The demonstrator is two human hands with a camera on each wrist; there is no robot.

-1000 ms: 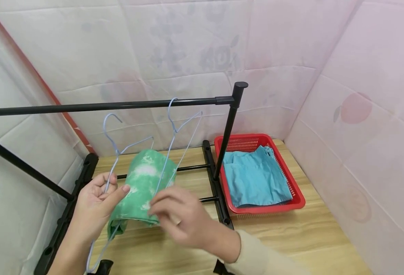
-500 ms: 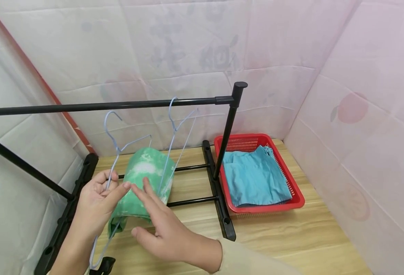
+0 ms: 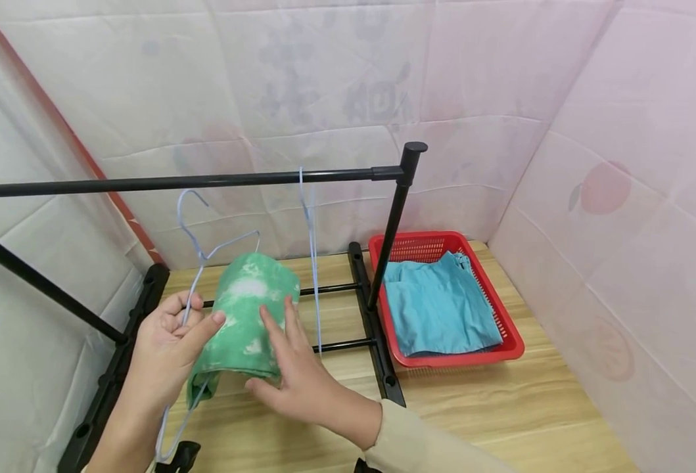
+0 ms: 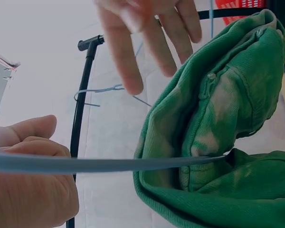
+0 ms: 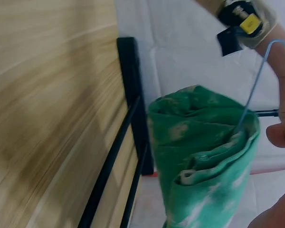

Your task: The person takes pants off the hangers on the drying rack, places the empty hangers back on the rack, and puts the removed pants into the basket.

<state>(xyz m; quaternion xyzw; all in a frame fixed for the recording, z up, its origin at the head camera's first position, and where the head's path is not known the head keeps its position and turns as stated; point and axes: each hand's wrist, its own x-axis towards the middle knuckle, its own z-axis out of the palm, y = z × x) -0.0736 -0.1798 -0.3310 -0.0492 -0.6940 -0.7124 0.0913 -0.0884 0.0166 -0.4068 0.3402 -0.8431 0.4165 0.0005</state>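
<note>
Left hand (image 3: 167,348) pinches the blue hanger (image 3: 194,233) by its side wire, hook clear of the black rail (image 3: 223,180). Green garment (image 3: 247,315) hangs folded through that hanger, above the table (image 3: 501,420). Right hand (image 3: 300,374) next to it, fingers straight and spread; can't tell if touching. Behind: second hanger (image 3: 313,253) on the rail, edge-on. Right side: red basket (image 3: 514,343), turquoise garment (image 3: 439,305) inside

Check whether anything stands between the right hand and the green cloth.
Nothing visible does: the right hand is right by the green cloth. In the head view, the bare hanger hangs to the cloth's right, not between them.
</note>
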